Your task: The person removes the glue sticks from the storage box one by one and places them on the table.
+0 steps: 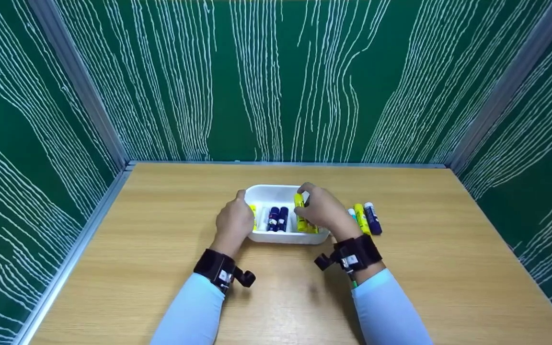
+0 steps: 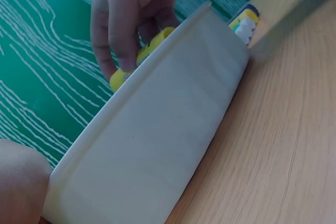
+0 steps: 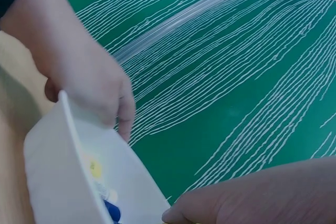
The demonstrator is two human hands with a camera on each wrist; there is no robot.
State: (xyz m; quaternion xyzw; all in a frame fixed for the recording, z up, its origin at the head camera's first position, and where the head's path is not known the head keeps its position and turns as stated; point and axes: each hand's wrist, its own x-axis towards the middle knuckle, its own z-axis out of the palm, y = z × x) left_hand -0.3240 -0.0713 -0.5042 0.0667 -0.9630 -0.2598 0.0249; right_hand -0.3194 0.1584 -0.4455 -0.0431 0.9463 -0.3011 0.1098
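Note:
A white tray sits mid-table. My left hand grips its left wall, fingers over the rim; the right wrist view shows that hand on the tray. My right hand holds a yellow glue stick over the tray's right side. In the left wrist view, its fingers pinch the yellow stick just behind the tray wall. Two dark blue sticks lie in the tray, with another yellow stick at its left.
On the table right of the tray lie three sticks side by side: a teal one, a yellow one and a dark blue one. Green patterned walls close in the wooden table on three sides.

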